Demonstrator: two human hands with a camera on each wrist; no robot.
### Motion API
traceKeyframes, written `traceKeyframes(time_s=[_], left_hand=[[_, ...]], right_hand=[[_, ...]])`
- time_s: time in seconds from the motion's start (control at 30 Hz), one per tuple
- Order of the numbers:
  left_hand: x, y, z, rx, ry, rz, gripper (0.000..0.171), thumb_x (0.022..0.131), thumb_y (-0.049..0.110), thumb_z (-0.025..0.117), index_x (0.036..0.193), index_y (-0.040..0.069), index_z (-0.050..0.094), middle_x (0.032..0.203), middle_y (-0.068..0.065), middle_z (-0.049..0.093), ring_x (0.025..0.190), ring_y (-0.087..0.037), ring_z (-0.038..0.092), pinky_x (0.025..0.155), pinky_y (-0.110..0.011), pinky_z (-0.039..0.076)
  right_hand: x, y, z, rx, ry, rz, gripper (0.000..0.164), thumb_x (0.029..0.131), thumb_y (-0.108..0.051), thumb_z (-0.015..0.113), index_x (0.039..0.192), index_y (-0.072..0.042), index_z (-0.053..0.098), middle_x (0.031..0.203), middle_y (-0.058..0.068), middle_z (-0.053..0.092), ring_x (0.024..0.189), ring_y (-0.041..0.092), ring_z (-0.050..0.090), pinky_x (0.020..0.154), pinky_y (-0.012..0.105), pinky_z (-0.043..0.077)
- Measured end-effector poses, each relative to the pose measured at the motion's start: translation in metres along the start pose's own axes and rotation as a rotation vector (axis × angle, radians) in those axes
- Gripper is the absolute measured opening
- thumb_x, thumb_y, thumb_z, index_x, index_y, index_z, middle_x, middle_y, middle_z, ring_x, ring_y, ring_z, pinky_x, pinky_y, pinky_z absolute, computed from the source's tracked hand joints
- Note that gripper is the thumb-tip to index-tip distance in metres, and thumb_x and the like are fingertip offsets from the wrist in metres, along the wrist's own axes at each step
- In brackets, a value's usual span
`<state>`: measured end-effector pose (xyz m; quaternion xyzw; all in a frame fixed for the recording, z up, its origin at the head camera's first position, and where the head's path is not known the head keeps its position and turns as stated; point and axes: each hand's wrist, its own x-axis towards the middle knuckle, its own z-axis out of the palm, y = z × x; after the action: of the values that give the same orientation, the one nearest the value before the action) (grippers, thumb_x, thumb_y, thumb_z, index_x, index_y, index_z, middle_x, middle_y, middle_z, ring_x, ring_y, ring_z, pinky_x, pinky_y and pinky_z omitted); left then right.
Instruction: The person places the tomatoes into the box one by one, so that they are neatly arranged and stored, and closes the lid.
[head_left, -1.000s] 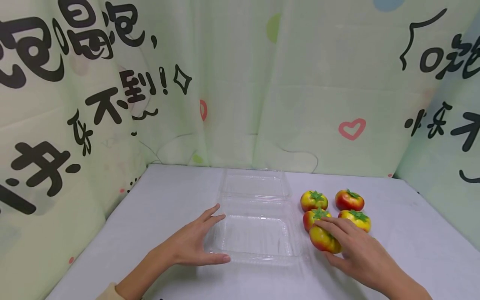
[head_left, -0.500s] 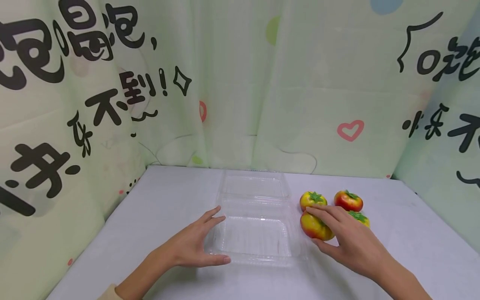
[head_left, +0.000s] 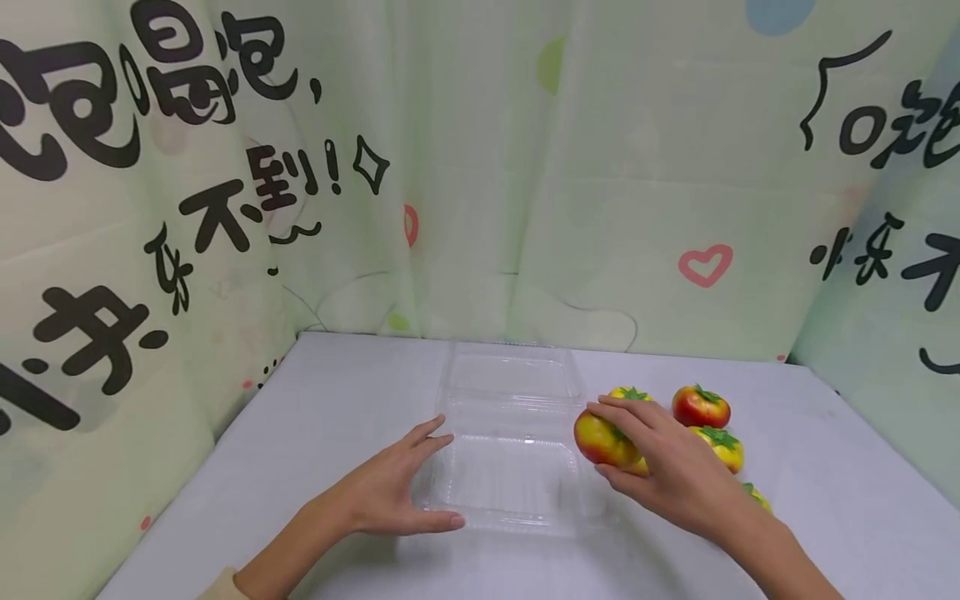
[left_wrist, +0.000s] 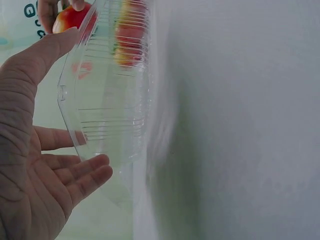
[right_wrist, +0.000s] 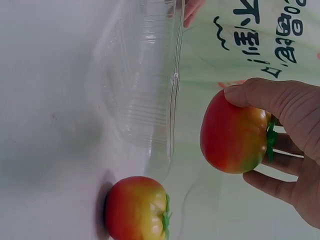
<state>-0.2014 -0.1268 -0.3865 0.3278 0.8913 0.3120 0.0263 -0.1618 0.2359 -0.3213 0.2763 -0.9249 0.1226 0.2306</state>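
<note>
My right hand (head_left: pixel 667 467) grips a red-and-yellow persimmon (head_left: pixel 600 437) between thumb and fingers, raised near the right edge of a clear plastic clamshell box (head_left: pixel 517 521). In the right wrist view this persimmon (right_wrist: pixel 232 135) is apart from the box, its green leaf cap turned towards the palm. My left hand (head_left: pixel 382 492) is at the box's left side, fingers and thumb spread. The left wrist view shows its thumb (left_wrist: pixel 55 47) at the rim and fingertips against the box's side. The box's lid (head_left: pixel 513 375) lies folded back.
More persimmons stand on the white table to the right: a red one (head_left: pixel 701 407) at the back, a yellow one (head_left: pixel 723 450) before it, and another (head_left: pixel 757 496) partly behind my right wrist. One (head_left: pixel 630 393) is mostly hidden behind the right hand. A printed curtain (head_left: pixel 465 167) surrounds the table.
My right hand has moved up and left with the persimmon, from among the others to the box's right edge. The left hand has stayed in place.
</note>
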Motion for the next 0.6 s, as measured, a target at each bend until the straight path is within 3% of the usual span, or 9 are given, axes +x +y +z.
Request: traceKeyframes(time_s=[0.2, 0.6], left_hand=[[0.001, 0.000, 0.001, -0.009, -0.003, 0.003, 0.098, 0.082, 0.065, 0.075, 0.154, 0.006, 0.044, 0.168, -0.004, 0.025, 0.147, -0.034, 0.040, 0.111, -0.055, 0.045], [-0.001, -0.001, 0.001, -0.013, -0.002, -0.007, 0.096, 0.082, 0.066, 0.075, 0.153, 0.007, 0.046, 0.168, -0.003, 0.025, 0.147, -0.033, 0.041, 0.111, -0.055, 0.044]], right_hand=[[0.012, -0.008, 0.008, 0.042, -0.003, 0.008, 0.064, 0.078, -0.022, 0.091, 0.136, -0.019, 0.063, 0.135, 0.001, 0.063, 0.118, 0.024, 0.063, 0.088, 0.045, 0.061], [0.032, -0.023, 0.033, 0.117, -0.095, 0.078, 0.061, 0.081, -0.027, 0.088, 0.136, -0.017, 0.063, 0.130, 0.001, 0.065, 0.115, 0.022, 0.063, 0.090, 0.042, 0.061]])
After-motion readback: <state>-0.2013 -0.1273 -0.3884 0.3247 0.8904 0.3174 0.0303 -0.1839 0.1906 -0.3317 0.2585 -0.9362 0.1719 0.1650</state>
